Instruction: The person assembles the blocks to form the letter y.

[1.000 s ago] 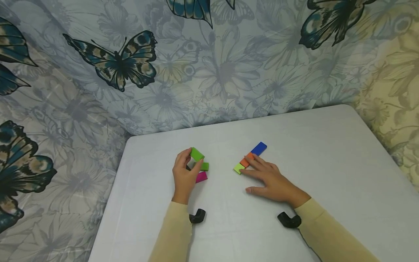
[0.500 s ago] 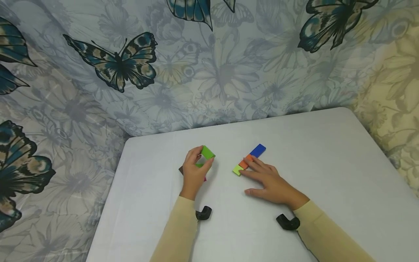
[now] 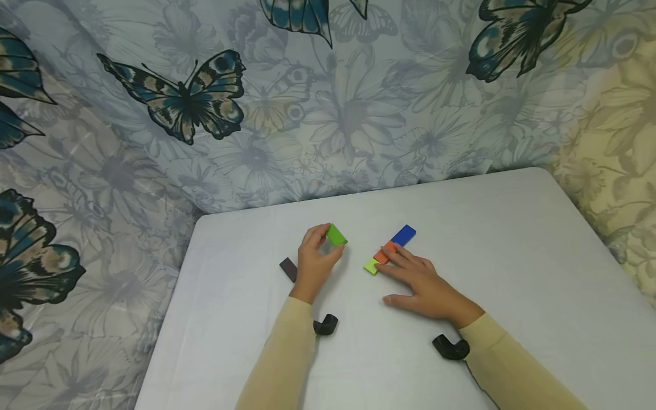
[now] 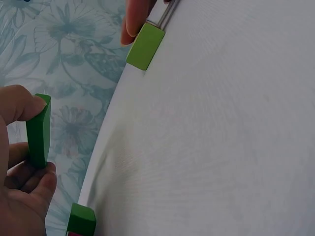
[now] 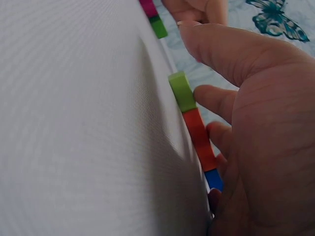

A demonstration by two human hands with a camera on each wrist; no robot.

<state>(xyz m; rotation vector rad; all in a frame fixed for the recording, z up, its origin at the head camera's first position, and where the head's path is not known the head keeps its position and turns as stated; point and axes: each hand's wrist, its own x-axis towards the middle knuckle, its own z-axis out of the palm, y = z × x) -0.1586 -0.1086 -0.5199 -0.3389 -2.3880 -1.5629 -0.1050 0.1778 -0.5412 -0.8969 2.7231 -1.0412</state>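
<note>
A person's left hand (image 3: pixel 314 267) pinches a green block (image 3: pixel 336 234) between thumb and fingertips, holding it raised above a white table (image 3: pixel 379 359). The block sits at the tips of the left hand's fingers, to the left of the outspread right hand (image 3: pixel 422 285) and apart from it.

At the right hand's fingertips, three blocks lie end to end in a slanting row: a lime block (image 3: pixel 371 266) by the index finger, an orange block (image 3: pixel 381 255) partly under the next fingers, and a blue block (image 3: pixel 404 235) just beyond them. The right hand grips nothing; its fingers reach out loosely, and the thumb stands away from the row.

A dark brown block (image 3: pixel 288 269) lies on the table just left of the left hand, partly covered by it.

The wrist cameras catch what the left hand hides from the head view: a second green block (image 4: pixel 82 219), low in the left wrist's picture, and against it a magenta block (image 5: pixel 148 7), clearer from the right wrist. The right wrist view also shows the index fingertip against the side of the lime block.

Pale yellow sleeves (image 3: pixel 279 356) cover both arms, before a butterfly-print cloth (image 3: pixel 277 148).
</note>
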